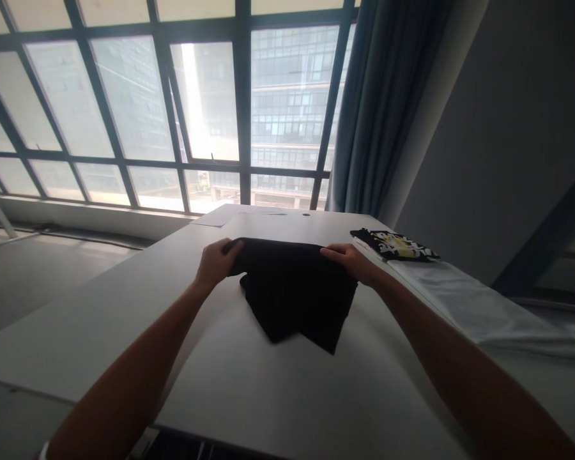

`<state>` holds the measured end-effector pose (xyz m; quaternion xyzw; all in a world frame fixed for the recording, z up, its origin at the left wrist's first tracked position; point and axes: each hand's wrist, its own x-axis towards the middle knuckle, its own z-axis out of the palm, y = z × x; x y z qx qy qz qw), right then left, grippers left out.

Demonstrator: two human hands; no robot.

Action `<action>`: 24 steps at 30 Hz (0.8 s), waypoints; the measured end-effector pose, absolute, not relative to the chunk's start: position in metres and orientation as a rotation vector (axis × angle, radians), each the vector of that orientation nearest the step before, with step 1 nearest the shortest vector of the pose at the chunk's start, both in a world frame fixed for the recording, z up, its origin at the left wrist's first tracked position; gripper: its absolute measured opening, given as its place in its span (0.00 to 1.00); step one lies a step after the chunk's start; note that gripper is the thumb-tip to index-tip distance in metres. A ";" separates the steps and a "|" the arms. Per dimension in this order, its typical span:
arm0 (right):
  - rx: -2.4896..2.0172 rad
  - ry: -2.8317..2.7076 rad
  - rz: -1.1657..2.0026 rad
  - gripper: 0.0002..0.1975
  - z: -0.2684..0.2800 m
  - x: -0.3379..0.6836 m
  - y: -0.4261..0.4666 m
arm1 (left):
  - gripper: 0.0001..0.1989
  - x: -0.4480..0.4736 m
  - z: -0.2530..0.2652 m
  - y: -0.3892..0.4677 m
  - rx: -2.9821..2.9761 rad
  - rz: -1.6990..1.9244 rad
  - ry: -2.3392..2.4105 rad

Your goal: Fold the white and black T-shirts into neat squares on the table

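A piece of black cloth [297, 287], its kind too dark to make out, is stretched between my two hands over the white table. My left hand [216, 263] grips its upper left corner, thumb on top. At the upper right, my right hand [349, 259] pinches the edge with the thumb in front and the other fingers mostly hidden behind. The top edge is folded and held nearly level. Below it, the lower part hangs in two pointed flaps near the tabletop; I cannot tell how much of it touches.
Beneath the cloth spreads a white table [249, 396]. At the right lie a folded black garment [397, 245] with a white and yellow print and a long white cloth [474, 306]. Paper sheets [215, 218] rest at the far end. Beyond are windows [206, 102] and a blue-grey curtain [388, 96].
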<state>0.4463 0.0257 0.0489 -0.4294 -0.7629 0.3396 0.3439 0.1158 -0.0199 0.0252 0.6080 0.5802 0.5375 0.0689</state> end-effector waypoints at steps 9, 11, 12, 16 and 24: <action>-1.279 -2.112 0.064 0.16 0.056 0.426 0.008 | 0.14 0.153 0.033 -0.038 1.079 1.439 0.839; -1.117 -2.295 0.242 0.20 0.055 0.409 -0.009 | 0.16 0.163 0.031 -0.043 1.157 1.385 0.733; -1.070 -2.353 0.295 0.24 0.053 0.402 -0.018 | 0.18 0.167 0.030 -0.046 1.228 1.343 0.675; -1.208 -2.293 0.166 0.21 0.046 0.383 -0.036 | 0.33 0.175 0.022 -0.051 1.558 1.187 0.559; -0.673 -2.107 1.050 0.09 0.064 0.401 -0.024 | 0.37 0.163 -0.018 -0.027 1.987 1.173 1.070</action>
